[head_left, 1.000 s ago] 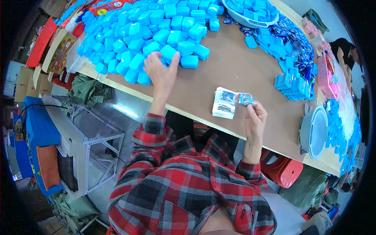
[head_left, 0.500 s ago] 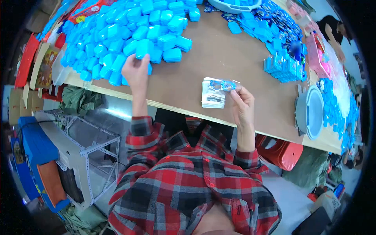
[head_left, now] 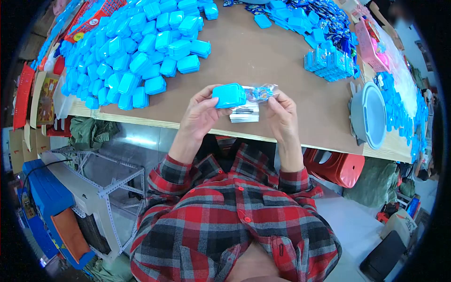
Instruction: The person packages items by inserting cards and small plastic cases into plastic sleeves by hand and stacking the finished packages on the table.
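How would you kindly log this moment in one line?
left hand: holds blue box | right hand: holds clear packet | white stack: on table

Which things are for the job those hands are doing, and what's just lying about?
Probably for the job:
blue box, in the left hand
clear packet, in the right hand
white stack, close by
pile of blue boxes

Probably just lying about:
red stool
green cloth
pale blue basin

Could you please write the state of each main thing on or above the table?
Blue box: shut, held in the left hand.
Clear packet: held in the right hand; sealing unclear.
White stack: lying on the table, partly hidden.
Box heap: loosely piled.
Basin: open, seemingly empty.
Pink basket: open, things inside.
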### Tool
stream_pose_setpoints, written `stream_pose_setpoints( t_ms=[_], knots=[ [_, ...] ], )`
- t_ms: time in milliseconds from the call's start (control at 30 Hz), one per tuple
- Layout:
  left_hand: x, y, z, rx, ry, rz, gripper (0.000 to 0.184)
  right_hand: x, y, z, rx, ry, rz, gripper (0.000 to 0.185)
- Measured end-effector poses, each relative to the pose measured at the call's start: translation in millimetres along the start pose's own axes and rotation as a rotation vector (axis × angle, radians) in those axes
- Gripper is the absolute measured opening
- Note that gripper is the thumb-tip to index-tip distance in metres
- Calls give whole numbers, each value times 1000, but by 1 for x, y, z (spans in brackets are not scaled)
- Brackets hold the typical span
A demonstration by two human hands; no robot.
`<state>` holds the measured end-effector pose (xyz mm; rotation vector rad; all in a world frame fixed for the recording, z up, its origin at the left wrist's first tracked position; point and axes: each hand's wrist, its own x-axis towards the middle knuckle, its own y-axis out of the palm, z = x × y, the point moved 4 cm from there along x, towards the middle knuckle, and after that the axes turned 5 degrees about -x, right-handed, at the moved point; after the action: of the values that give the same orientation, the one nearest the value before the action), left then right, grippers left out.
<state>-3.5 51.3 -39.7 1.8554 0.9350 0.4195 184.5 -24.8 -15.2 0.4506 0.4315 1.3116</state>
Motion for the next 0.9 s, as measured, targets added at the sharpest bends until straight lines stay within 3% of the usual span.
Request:
stream_pose_setpoints(
  t_ms=[67, 367, 567, 700, 900],
  knots=[
    [0, -1, 3, 43, -17, -17, 43, -1, 0, 0, 125, -6, 47, 14],
    [-5, 14, 0, 277, 31, -96, 36, -2, 3, -2, -12, -63, 18, 13],
    [-4, 14, 0, 253, 9, -112, 40, -7, -7, -6, -207, -79, 105, 14],
    [-5, 18, 1, 435, 16, -39, 46, -6, 9, 6, -386, -175, 137, 13],
    [-4, 35, 6, 377, -59, 66, 57, -7, 7, 11, -387, -249, 165, 22]
  ],
)
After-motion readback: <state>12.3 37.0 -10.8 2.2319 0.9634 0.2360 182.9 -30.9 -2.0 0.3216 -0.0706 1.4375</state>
